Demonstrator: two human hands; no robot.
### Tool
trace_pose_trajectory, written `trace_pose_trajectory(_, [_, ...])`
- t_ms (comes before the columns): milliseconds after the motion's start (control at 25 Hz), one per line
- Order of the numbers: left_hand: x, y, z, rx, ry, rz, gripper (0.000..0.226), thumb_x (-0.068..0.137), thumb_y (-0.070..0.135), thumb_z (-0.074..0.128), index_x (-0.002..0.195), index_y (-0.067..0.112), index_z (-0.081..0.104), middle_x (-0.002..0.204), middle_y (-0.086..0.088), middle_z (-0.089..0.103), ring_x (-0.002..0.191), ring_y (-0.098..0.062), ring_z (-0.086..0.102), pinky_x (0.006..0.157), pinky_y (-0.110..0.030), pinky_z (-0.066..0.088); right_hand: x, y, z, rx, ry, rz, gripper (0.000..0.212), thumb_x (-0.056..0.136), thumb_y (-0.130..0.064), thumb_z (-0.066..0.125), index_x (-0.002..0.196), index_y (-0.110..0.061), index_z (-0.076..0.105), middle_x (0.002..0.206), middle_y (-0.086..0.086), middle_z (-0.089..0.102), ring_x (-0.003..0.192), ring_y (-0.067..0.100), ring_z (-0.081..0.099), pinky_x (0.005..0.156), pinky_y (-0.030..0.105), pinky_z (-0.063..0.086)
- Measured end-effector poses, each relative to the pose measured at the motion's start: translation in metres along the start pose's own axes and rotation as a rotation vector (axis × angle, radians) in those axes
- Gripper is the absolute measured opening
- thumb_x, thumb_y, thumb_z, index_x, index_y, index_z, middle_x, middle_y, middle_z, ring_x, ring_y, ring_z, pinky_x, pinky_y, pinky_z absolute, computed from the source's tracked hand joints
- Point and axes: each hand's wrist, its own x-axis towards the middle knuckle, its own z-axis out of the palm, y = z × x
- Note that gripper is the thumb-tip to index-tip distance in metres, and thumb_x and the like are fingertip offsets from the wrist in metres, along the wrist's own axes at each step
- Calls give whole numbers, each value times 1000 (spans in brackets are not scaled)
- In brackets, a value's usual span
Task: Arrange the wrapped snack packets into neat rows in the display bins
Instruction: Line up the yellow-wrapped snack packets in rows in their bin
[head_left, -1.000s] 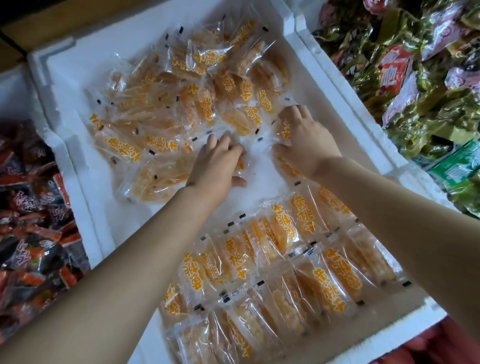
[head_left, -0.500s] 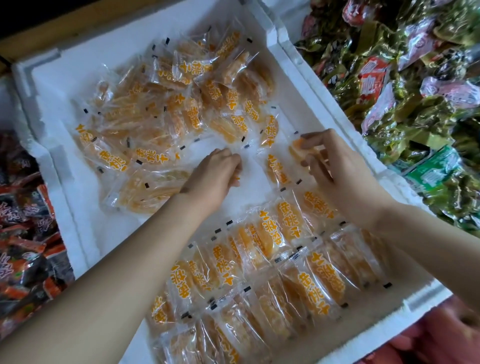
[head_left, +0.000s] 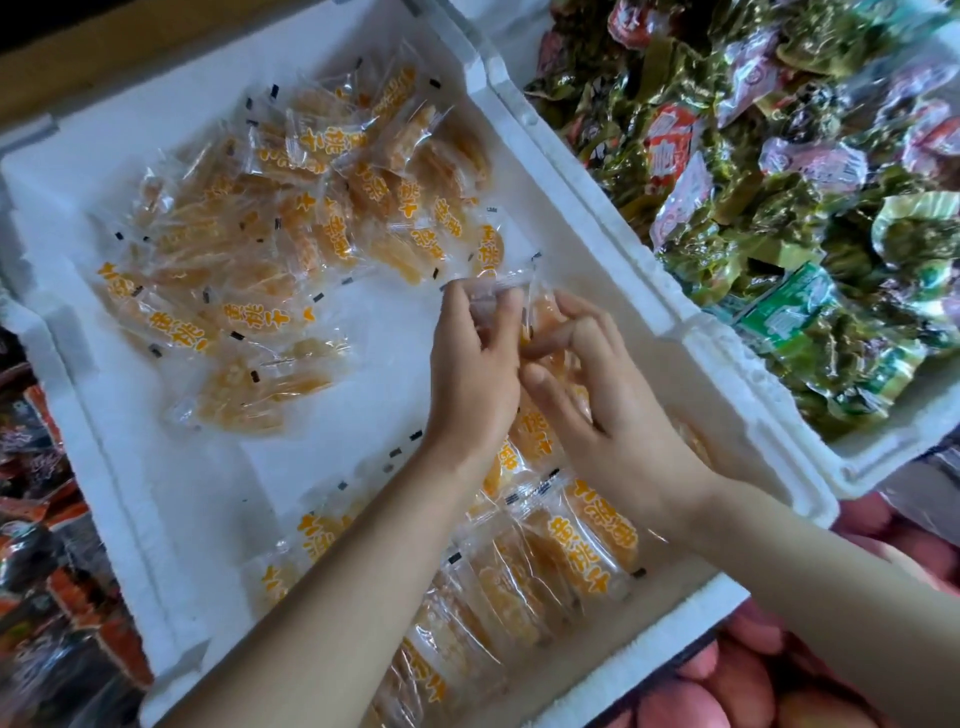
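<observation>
A white foam bin (head_left: 587, 228) holds clear snack packets with orange print. A loose heap of packets (head_left: 311, 228) fills its far left part. Overlapping rows of packets (head_left: 540, 551) lie along the near side, partly under my forearms. Over the bin's middle right, my left hand (head_left: 475, 374) pinches the clear top edge of an orange packet (head_left: 540, 317). My right hand (head_left: 602, 405) grips the same packet from the right with curled fingers. The two hands touch each other above the end of the upper row.
A second foam bin (head_left: 883, 441) on the right is piled with green and red packets (head_left: 779, 182). Dark red and orange packets (head_left: 47, 545) crowd the left edge. Pink packets (head_left: 779, 680) show at the bottom right. Bare white floor of the bin (head_left: 363, 426) shows in its middle.
Both hands came together over the middle right of the bin. The right hand lifted a packet from beside the heap and the left hand now pinches its edge too.
</observation>
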Motion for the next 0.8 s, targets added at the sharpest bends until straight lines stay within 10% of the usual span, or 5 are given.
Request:
trace_pose_trajectory(200, [-20,-3,1,-292,-177,-231,18,86,27,64,96,15,55,77,3,65,68,-8,62,58,-20,48,-8,4,-21,-34,2,46,33,91,-8,51,117,-26,44,108,-17,55,105,-8,51,87,13,42])
trace_pose_trajectory(480, [-27,2,3,-352,-54,-367,46,80,24,75,116,0,59,83,-9,65,67,-16,63,53,-22,48,-23,0,-26,-284,-86,8,62,85,-1,57,138,-20,30,131,1,55,118,17,53,94,29,44])
trace_pose_trajectory(640, [-31,9,-1,-317,81,-305,5,88,7,61,84,9,61,52,4,59,44,-8,55,42,-15,41,-29,-15,-24,-174,-181,-29,66,83,-14,59,142,-17,29,140,-6,42,125,4,40,101,11,30])
trace_pose_trajectory(800, [-29,12,-8,-372,108,-253,15,90,6,60,78,16,58,52,7,57,45,-6,53,43,-14,41,-25,-28,-27,295,-129,370,63,77,-33,72,130,-28,39,110,-9,60,86,1,63,80,22,53])
